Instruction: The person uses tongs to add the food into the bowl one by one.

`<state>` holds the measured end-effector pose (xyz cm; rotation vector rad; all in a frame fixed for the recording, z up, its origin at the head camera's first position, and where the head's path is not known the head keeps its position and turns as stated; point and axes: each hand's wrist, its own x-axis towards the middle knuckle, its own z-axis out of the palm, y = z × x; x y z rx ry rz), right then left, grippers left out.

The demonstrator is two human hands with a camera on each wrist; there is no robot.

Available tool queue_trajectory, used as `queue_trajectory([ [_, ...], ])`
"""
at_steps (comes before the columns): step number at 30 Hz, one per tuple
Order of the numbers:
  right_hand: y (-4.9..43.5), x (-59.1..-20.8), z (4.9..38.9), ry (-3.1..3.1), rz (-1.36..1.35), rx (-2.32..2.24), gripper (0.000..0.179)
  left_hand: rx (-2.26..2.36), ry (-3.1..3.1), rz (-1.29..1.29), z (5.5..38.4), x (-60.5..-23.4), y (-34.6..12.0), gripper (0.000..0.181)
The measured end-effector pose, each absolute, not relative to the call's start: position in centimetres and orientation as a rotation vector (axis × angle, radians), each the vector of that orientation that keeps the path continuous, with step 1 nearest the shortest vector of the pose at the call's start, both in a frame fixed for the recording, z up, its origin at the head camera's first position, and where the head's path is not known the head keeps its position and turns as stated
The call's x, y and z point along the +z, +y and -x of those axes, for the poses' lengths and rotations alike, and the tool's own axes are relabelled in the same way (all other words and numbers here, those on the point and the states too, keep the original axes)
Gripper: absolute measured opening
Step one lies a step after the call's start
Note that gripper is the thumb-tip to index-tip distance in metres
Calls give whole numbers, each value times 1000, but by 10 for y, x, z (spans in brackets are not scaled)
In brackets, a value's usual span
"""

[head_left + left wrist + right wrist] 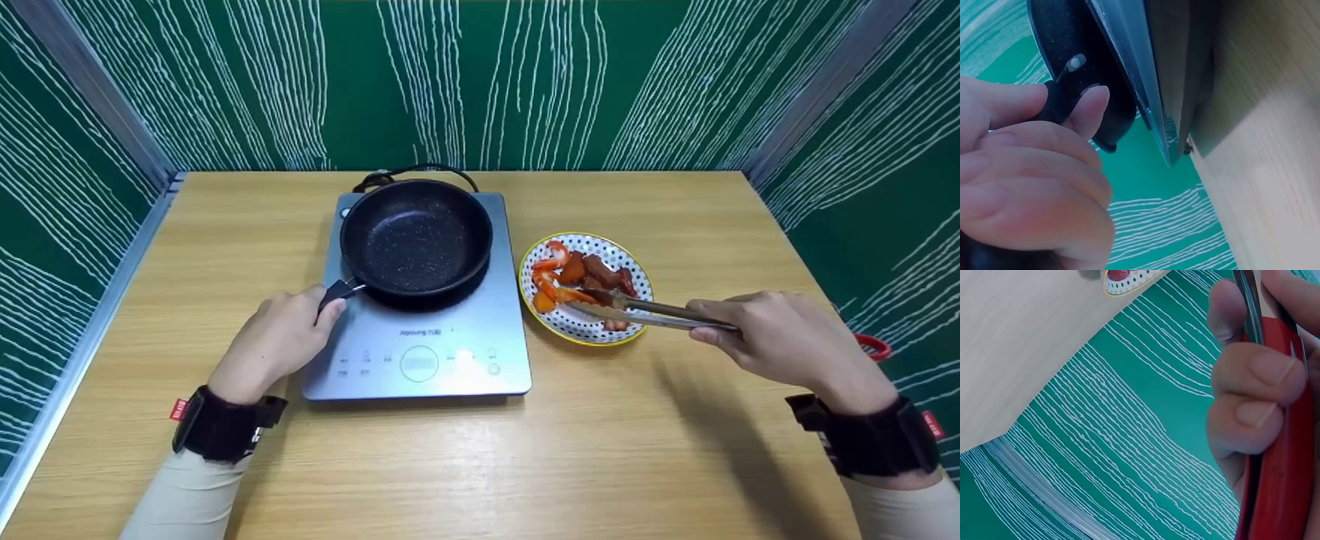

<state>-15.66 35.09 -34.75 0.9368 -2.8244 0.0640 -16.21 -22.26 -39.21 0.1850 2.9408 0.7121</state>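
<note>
My left hand (pixel 281 337) grips the black handle (pixel 339 292) of a dark frying pan (pixel 416 240). The pan has a speckled, bare inside and sits on a silver induction cooker (pixel 472 330). In my right hand (pixel 780 337) is a pair of metal tongs (pixel 660 315) with red grips (pixel 1280 489), the fingers wrapped round them. The tong tips reach over a dotted plate (pixel 592 336) with a yellow rim, right at an orange-red shrimp (pixel 551 283). Brown chunks of meat (pixel 600 271) lie beside the shrimp on the plate.
The cooker's control panel (pixel 418 364) faces me, and its black cord (pixel 431 166) loops behind the pan. Everything stands on a light wooden table (pixel 420 465). Green walls (pixel 480 82) with white streaks enclose the back and both sides.
</note>
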Motion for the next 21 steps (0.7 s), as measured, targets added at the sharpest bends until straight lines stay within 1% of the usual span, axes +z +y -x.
queue_trajectory([
  [11,348,-343,159,-2734,-892,102,22,733,2923,-184,164,-393,-221,36],
  [16,332,-341,167,-2685,-886,105,26,724,2929,-193,164,-395,-222,36],
  [21,305,-334,180,-2634,-884,158,30,726,2932,-192,164,-395,-224,35],
])
